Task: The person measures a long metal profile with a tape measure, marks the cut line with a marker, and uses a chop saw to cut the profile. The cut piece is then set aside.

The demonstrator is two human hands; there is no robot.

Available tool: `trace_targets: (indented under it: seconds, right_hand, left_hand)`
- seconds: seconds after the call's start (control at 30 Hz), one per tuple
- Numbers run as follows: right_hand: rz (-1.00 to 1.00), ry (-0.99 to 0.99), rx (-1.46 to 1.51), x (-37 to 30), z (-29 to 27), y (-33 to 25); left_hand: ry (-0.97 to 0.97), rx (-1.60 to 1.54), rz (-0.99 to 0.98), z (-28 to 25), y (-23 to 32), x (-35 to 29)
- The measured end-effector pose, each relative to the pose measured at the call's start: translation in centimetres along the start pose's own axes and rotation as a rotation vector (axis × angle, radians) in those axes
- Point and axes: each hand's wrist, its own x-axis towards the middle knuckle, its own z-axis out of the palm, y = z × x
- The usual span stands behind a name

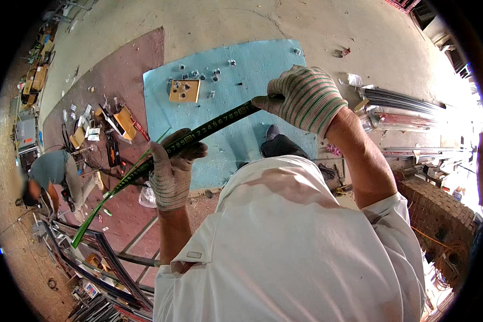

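A black tape-measure blade (220,123) with light numerals runs slantwise across the view, between my two hands. My right hand (308,99), in a striped knit glove, is closed on its upper right end, thumb pointing left along the blade. Lower and to the left, my left hand (173,180), in a similar glove with dark fingers, is closed around the blade. Past that hand, the rest of the blade sweeps down to the left and twists to show a bright green side. The tape's case is not visible.
A blue mat (225,70) lies ahead on the floor, bearing a cardboard piece (184,91) and several small dark parts. Tools and boxes clutter the left, near a crouching person (51,172). Dark metal frames (110,257) stand lower left; long bars (408,100) lie right.
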Motion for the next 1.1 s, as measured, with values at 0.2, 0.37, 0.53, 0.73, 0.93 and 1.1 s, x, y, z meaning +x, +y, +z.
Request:
trace_targets:
  seconds: [0.2, 0.37, 0.53, 0.73, 0.93, 1.1]
  right_hand:
    - [0.071, 0.041, 0.02, 2.5, -5.0, 8.7]
    - [0.184, 0.051, 0.034, 3.1, -9.0, 14.7]
    - [0.321, 0.044, 0.08, 4.6, -11.4, 19.3]
    - [0.502, 0.067, 0.177, 8.0, -13.4, 24.6]
    - [0.637, 0.191, 0.315, 10.7, -16.2, 30.6]
    - [0.779, 0.282, 0.418, 10.8, -16.9, 35.4]
  left_hand:
    - [-0.031, -0.052, 0.022, 7.0, -1.0, 8.5]
    - [-0.15, -0.047, 0.008, 11.0, -0.9, 15.7]
    - [-0.192, -0.024, -0.033, 14.6, 0.2, 23.3]
    - [-0.357, 0.035, -0.08, 17.3, 1.1, 34.9]
    - [-0.376, 0.024, -0.107, 21.3, 3.8, 48.8]
    - [-0.62, -0.083, -0.147, 26.2, 5.9, 59.1]
